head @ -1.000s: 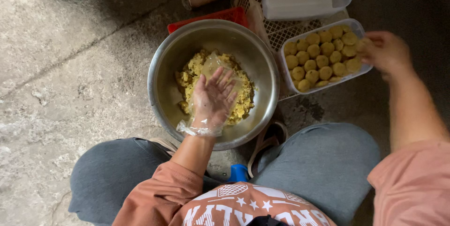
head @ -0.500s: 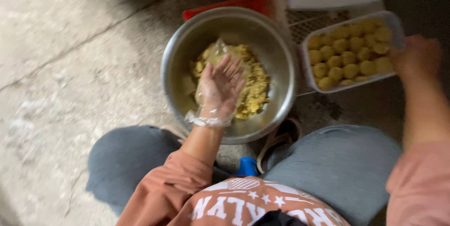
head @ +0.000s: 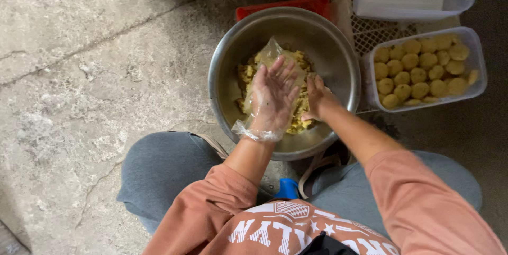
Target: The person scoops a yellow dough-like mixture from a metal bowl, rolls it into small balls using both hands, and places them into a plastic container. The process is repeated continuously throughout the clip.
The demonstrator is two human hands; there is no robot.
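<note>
Floor: cracked grey concrete (head: 79, 48) lying under the steel bowl (head: 227, 75).
Left hand (head: 272, 96): hovering flat, fingers spread, holding nothing.
Right hand (head: 317, 96): curling into yellow dough (head: 299, 117); grip unclear.

Only one view is given, taken from the person's head. The scene is seen from straight above, looking down past the chest and knees to the floor (head: 79, 64). The metal bowl (head: 330, 48) is seen close up, near the middle. No second view is shared.
</note>
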